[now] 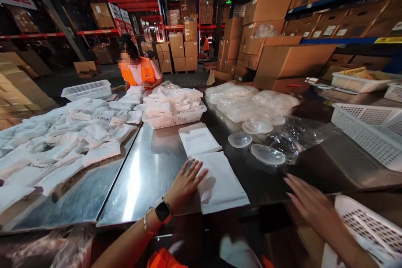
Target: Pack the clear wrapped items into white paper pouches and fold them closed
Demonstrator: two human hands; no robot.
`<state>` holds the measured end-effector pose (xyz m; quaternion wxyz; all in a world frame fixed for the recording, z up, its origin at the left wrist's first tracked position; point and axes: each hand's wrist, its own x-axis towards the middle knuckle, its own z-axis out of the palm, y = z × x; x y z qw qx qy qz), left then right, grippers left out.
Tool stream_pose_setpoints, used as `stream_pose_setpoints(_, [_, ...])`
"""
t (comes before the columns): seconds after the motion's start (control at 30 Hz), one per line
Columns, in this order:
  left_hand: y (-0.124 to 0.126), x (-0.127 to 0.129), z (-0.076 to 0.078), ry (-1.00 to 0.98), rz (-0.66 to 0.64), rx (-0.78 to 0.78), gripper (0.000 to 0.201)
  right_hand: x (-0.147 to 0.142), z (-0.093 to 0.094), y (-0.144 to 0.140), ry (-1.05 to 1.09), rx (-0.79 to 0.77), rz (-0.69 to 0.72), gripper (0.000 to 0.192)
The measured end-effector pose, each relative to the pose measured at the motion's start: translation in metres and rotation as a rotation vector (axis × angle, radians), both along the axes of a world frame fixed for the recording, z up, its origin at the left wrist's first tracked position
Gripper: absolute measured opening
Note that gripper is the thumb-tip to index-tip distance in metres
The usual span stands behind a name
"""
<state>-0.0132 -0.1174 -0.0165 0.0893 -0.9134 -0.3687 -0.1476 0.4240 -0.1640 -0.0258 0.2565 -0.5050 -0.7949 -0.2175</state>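
My left hand (185, 182) is spread open, its fingertips at the left edge of a flat white fabric pouch (224, 178); whether they press on it I cannot tell. Just beyond lies another white pouch (199, 138) with dark printing, overlapped by the nearer one. My right hand (309, 207), fingers stretched out and slightly blurred, is over the table's front edge with nothing in it. Ahead of it are clear oval cup-like pieces (268, 154) beside a crumpled clear plastic bag (301, 134). Behind them a heap of similar clear pieces (238, 100) spreads across the dark tabletop.
White printed fabric items (78, 134) cover the left table. A white basket (176, 121) of folded white pieces stands mid-table. White perforated baskets (367, 130) are at right, another (370, 226) below. A co-worker in an orange vest (146, 71) is across the table; cartons (292, 65) stand behind.
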Motion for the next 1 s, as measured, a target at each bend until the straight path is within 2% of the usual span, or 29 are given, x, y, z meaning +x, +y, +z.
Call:
stream_pose_setpoints(0.1, [0.023,0.012,-0.008,0.097,-0.252,0.037,0.047,-0.061,0.001,0.053,-0.342,0.038,0.435,0.039])
stream_pose_setpoints(0.2, [0.024,0.018,-0.019,0.072,-0.330,0.030,0.041,-0.112,0.006,0.089,-0.440,0.027,0.761,0.040])
stream_pose_setpoints(0.3, [0.012,0.014,-0.026,0.024,-0.350,-0.009,0.041,-0.129,0.010,0.095,-0.422,-0.065,0.938,0.038])
stream_pose_setpoints(0.4, [-0.002,0.008,-0.029,-0.021,-0.401,-0.080,0.039,-0.123,0.007,0.081,-0.373,-0.173,1.012,0.039])
stream_pose_setpoints(0.47, [-0.012,0.006,-0.030,-0.078,-0.411,-0.144,0.035,-0.118,0.001,0.066,-0.262,-0.226,1.007,0.038])
stream_pose_setpoints(0.57, [-0.026,0.005,-0.027,-0.221,-0.385,-0.272,0.033,-0.115,-0.011,0.043,0.028,-0.253,0.917,0.035])
stream_pose_setpoints(0.67, [-0.041,0.004,-0.020,-0.442,-0.374,-0.380,0.029,-0.121,-0.019,0.023,0.310,-0.291,0.812,0.024])
stream_pose_setpoints(0.77, [-0.056,0.005,-0.013,-0.706,-0.340,-0.405,0.024,-0.130,-0.021,0.009,0.477,-0.363,0.701,0.027])
stream_pose_setpoints(0.8, [-0.062,0.007,-0.012,-0.778,-0.285,-0.414,0.024,-0.134,-0.022,0.005,0.518,-0.375,0.660,0.030])
stream_pose_setpoints(0.87, [-0.072,0.011,-0.014,-0.886,-0.079,-0.438,0.029,-0.141,-0.024,-0.001,0.623,-0.390,0.543,0.043])
stream_pose_setpoints(1.0, [-0.081,0.024,-0.026,-0.997,0.376,-0.431,0.052,-0.158,-0.027,-0.007,0.822,-0.442,0.141,0.067])
